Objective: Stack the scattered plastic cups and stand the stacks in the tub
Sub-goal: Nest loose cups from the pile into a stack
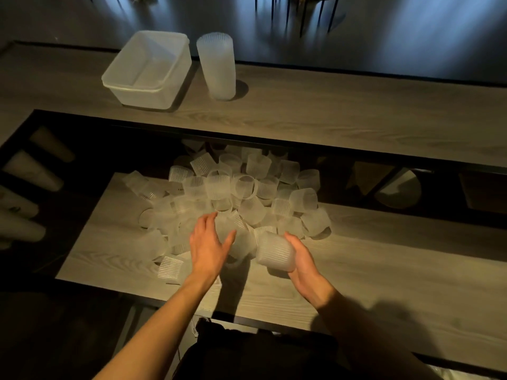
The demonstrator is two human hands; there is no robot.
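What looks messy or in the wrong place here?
The frosted ribbed plastic cups lie tumbled in a heap on the lower wooden table, many on their sides. The right hand holds one. The tall stack of cups stands beside the clear rectangular plastic tub, not inside it.

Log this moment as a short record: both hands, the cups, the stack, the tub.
left hand: open, fingers spread over the loose cups; contact unclear
right hand: holds one ribbed cup, tipped on its side
loose cups: jumbled heap on the lower table
stack: upright on the raised shelf, beside the tub, not in it
tub: on the raised shelf, no cups visible inside
task state: no stack in the tub yet
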